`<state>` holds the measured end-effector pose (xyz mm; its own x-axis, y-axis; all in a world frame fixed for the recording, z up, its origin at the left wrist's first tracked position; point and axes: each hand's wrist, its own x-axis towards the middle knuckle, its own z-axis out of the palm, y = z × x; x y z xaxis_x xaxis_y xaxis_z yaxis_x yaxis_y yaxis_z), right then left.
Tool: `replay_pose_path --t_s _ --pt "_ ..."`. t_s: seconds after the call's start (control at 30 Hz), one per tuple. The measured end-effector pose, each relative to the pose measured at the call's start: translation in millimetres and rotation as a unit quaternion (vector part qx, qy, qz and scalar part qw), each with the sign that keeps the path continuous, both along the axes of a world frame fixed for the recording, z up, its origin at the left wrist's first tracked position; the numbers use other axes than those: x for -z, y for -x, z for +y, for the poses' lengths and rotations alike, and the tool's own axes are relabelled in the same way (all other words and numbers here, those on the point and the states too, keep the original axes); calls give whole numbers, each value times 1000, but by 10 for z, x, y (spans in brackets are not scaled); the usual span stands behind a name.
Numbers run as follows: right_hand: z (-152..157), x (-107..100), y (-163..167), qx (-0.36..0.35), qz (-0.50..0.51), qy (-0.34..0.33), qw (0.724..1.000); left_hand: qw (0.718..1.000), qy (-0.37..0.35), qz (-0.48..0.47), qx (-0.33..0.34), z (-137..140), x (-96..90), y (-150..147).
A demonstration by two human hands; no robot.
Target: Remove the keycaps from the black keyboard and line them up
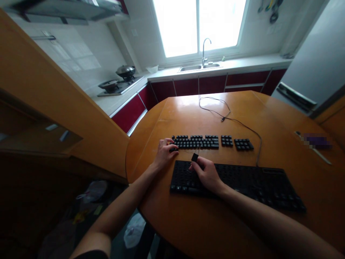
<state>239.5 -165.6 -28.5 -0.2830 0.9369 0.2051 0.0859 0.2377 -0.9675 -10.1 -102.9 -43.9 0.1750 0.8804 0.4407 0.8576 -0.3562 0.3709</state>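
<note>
Loose black keycaps [198, 142] lie in tidy rows on the table, with smaller groups of keycaps [244, 144] to their right. At the left end of the rows, my left hand [164, 154] has its fingers and thumb closed around a keycap [173, 148], partly hidden by the fingers. In front lies a black keyboard [237, 180], most of its keys bare of caps, with some caps along its lower edge. Over its left part, my right hand [207, 174] pinches a keycap puller [194, 157], whose wire loops point away toward the loose keycaps.
The keyboard's cable [244, 124] loops across the far side of the wooden table [183, 115]. A blurred purple item [318, 141] lies at the right. Beyond are a counter with a sink [191, 68], a stove with pans [109, 85] and a fridge [312, 54].
</note>
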Motion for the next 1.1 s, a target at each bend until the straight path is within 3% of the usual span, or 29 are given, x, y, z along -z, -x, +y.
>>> replay_pose_path --t_s 0.43,0.63,0.83,1.1 --pt "6 31 -3 -7 3 5 1000 1000 2 -24 -14 -8 -23 14" --pt "-6 -5 -14 -7 -7 -48 999 1000 1 -23 -18 12 -8 20" --pt "-22 -16 -16 -12 -12 -54 998 999 -6 -33 -17 -9 -33 8" --pt "-77 -70 -144 -88 -93 -114 985 998 -30 -46 -15 -83 -81 -77"
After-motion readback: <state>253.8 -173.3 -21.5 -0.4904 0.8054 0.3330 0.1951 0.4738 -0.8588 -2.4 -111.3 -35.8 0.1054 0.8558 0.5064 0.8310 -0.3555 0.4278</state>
